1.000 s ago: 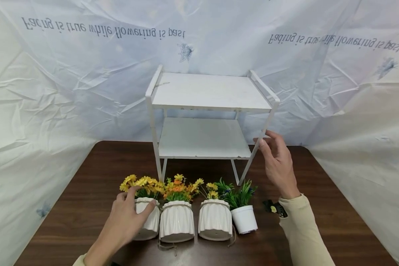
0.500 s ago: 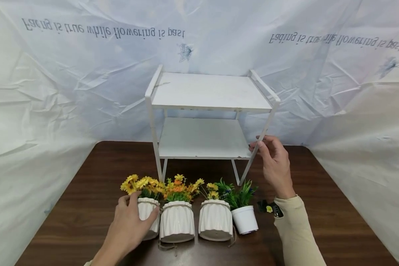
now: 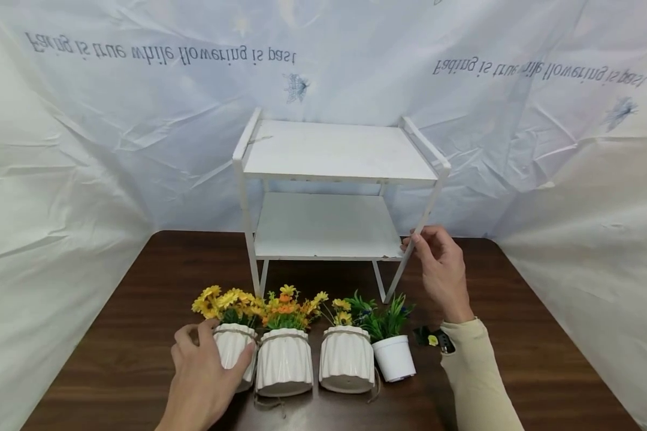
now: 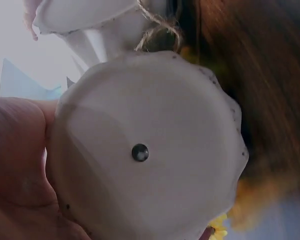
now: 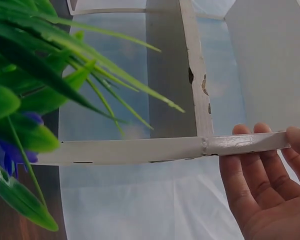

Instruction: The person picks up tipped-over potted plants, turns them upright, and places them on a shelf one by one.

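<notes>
Three fluted ceramic flowerpots (image 3: 347, 362) and one smooth white pot (image 3: 395, 359) lie before our two-tier shelf (image 3: 334, 149) in head view; our left hand (image 3: 202, 374) grips the leftmost flowerpot (image 3: 232, 347), our right hand (image 3: 444, 272) pinches the shelf's right leg (image 3: 399, 272). Left wrist: we see its scalloped base (image 4: 160, 110), one hole (image 4: 140, 152). Right wrist: chipped shelf edges (image 5: 195, 60), blue blossoms (image 5: 17, 154).

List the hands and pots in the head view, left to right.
Left hand, fluted pot of yellow flowers, fluted pot of orange-yellow flowers, fluted pot of sparser yellow flowers, smooth pot of leafy greenery, right hand.
</notes>
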`<state>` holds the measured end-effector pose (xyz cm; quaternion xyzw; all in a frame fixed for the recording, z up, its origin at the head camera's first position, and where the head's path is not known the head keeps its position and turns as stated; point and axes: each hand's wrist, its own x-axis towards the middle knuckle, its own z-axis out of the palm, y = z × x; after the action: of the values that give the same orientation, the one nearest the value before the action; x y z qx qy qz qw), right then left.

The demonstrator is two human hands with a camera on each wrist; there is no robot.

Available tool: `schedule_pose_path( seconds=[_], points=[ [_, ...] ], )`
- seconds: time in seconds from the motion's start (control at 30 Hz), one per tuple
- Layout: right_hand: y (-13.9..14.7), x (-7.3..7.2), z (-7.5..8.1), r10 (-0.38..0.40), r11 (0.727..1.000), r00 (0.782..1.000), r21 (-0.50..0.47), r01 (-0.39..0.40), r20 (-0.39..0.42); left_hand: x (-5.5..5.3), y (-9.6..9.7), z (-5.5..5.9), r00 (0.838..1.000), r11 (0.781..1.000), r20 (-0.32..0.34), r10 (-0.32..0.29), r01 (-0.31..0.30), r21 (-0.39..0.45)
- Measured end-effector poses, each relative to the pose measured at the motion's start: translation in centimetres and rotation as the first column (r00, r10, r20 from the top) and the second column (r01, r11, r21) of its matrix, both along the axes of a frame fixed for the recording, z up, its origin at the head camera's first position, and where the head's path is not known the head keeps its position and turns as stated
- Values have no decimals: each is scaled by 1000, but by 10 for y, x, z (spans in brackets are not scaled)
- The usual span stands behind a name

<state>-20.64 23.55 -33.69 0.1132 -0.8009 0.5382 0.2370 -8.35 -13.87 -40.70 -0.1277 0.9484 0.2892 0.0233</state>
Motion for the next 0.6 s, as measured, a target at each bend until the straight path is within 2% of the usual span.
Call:
schedule_pose_path(
  seconds=[0.13, 0.3, 0.47, 0.6],
  points=[
    [1, 0, 0, 8, 1000, 1000, 11, -8, 3, -1, -1, 0, 1000, 999, 16, -15, 15, -32],
    [2, 0, 2, 5, 1000, 1000, 23, -5, 7, -7, -3, 4, 998, 997, 31, -49, 51, -53],
    [4, 1, 1, -2, 1000, 1000, 28, 2, 19, -12, -9, 9, 994, 998, 92, -64, 66, -24],
    [4, 1, -1, -10, 999, 1000, 33, 9, 28, -13, -16, 10, 992, 997, 105, -70, 71, -4]
  ],
)
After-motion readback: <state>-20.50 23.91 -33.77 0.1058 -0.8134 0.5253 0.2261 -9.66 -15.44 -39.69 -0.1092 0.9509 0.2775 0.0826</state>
